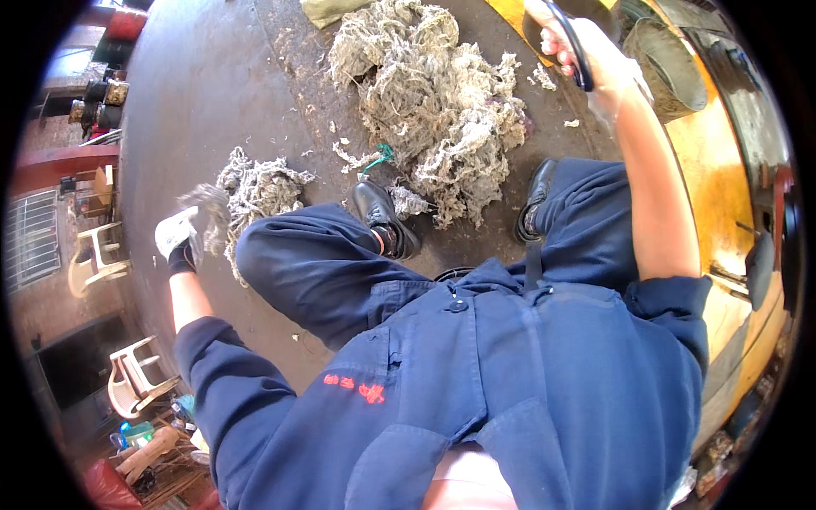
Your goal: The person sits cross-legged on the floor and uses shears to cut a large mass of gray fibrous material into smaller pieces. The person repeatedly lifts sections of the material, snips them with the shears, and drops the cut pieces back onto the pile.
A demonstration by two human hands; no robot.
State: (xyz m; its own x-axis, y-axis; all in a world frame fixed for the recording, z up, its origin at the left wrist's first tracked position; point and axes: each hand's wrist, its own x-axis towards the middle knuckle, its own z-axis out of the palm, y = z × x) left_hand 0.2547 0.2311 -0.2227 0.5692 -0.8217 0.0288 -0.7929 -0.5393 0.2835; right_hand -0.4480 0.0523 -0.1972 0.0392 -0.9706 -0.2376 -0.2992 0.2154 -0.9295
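Observation:
At the left, my left hand (176, 235) wears a white glove with a black cuff. A blurred clump of grey fibre (212, 210) is at its fingers, over a small heap of grey fibre (263, 185) on the floor. Far off at the upper right, my right hand (591, 53), in a pale glove, has its fingers curled by a dark curved handle (575, 42). What that handle belongs to runs out of view. A large heap of tangled grey fibre (429, 102) lies in front of my shoes, with a green strand (382, 155) at its near left edge.
Grey scraps dot the dark floor (204, 93). A grey-brown bucket-like container (667, 68) stands beyond my right hand, by a yellow surface (714, 170). Two cream plastic chairs (100, 259) are at the left. Clutter and wood pieces (149, 450) lie at the lower left.

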